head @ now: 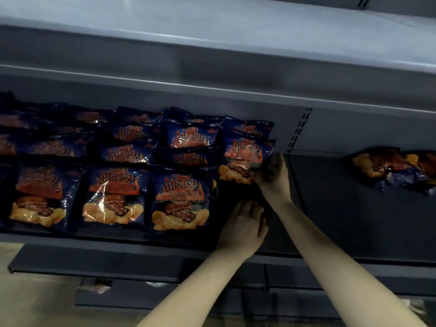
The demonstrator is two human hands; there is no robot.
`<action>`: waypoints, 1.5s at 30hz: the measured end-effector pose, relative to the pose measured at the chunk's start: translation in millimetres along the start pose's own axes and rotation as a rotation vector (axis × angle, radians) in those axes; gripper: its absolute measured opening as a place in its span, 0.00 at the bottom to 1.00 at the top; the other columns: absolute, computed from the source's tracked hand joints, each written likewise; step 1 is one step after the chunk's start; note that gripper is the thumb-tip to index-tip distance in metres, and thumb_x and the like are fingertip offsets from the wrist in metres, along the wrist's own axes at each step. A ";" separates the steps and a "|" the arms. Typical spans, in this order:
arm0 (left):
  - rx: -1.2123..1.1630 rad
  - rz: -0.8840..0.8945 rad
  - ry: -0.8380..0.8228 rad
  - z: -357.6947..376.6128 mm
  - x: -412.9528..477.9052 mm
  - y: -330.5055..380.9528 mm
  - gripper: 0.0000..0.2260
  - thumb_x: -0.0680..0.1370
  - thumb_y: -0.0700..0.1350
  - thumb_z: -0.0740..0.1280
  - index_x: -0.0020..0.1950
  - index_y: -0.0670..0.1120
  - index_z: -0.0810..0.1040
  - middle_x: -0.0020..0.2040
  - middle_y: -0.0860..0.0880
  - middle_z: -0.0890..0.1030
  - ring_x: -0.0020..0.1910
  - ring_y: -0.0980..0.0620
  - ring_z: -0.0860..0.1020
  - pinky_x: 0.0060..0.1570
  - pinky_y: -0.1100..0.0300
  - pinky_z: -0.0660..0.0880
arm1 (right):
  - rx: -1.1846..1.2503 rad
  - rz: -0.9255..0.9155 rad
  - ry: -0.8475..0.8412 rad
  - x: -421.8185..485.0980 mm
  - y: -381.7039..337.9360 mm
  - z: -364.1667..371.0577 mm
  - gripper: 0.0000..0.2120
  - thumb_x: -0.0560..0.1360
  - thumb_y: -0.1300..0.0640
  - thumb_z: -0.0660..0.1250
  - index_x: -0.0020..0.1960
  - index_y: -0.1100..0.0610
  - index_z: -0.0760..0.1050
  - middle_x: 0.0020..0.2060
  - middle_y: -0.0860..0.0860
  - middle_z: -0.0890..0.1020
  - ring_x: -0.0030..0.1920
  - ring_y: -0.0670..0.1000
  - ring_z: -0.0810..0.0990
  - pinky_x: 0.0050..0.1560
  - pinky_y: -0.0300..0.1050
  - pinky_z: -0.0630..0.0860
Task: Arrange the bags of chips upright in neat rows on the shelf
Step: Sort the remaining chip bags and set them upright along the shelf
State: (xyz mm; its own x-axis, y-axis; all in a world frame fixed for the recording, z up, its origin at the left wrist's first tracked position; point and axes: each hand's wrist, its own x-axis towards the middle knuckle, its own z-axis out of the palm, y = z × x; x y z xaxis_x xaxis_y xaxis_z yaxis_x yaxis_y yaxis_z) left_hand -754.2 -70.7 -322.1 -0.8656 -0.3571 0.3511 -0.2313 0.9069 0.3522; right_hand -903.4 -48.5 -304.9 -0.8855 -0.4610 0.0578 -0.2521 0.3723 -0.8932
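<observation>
On the shelf (342, 208), my right hand (274, 179) pinches the bottom corner of the rightmost chip bag (244, 153), left hand (243, 226) just below, can't tell if its fingers hold anything.

Glossy, crinkled plastic film on the rows of dark blue chip bags with orange print (113, 194) — white glints along every crease. Same shiny film, more crumpled, on the dark blue chip bag at the row's right end (245, 152) and on the slumped dark blue bags further right (389, 168). Smooth, matt grey painted metal for the shelf board (141, 241), the upper grey shelf (212, 31) and the slotted grey upright strip (298, 131) — a dull sheen only. Matt beige floor (35, 303) below.
</observation>
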 end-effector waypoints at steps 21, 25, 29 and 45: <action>-0.123 0.129 0.063 49.0 76.1 85.2 0.09 0.70 0.42 0.67 0.49 0.45 0.78 0.47 0.45 0.80 0.46 0.43 0.77 0.48 0.52 0.73 | -0.202 -0.033 0.326 -31.9 55.8 -178.6 0.35 0.72 0.61 0.72 0.74 0.53 0.60 0.69 0.53 0.64 0.66 0.48 0.67 0.64 0.34 0.64; -0.142 0.137 0.061 65.2 91.3 119.1 0.09 0.70 0.41 0.68 0.50 0.45 0.78 0.48 0.46 0.80 0.47 0.43 0.77 0.48 0.52 0.74 | -0.153 0.042 0.390 -15.4 76.5 -231.0 0.31 0.73 0.65 0.68 0.72 0.53 0.61 0.68 0.54 0.64 0.66 0.52 0.69 0.56 0.31 0.64; -0.132 0.134 0.074 81.7 103.8 149.3 0.08 0.70 0.40 0.68 0.49 0.45 0.79 0.47 0.46 0.80 0.46 0.43 0.77 0.48 0.52 0.74 | -0.161 0.063 0.429 3.4 95.8 -267.9 0.31 0.73 0.66 0.67 0.73 0.55 0.61 0.69 0.56 0.62 0.68 0.57 0.66 0.60 0.38 0.65; -0.065 0.009 -0.030 132.1 114.9 236.5 0.12 0.73 0.43 0.66 0.56 0.46 0.76 0.55 0.46 0.79 0.54 0.44 0.75 0.55 0.52 0.71 | 0.037 0.028 0.365 29.6 127.7 -307.7 0.35 0.73 0.61 0.69 0.75 0.54 0.55 0.75 0.57 0.48 0.74 0.56 0.54 0.58 0.36 0.62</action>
State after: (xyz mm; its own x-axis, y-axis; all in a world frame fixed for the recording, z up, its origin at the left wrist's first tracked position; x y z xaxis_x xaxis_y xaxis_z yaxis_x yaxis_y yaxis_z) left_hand -967.1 132.3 -313.1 -0.8805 -0.3415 0.3288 -0.1953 0.8933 0.4048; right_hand -1082.0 233.3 -280.0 -0.9745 -0.1307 0.1825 -0.2174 0.3479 -0.9120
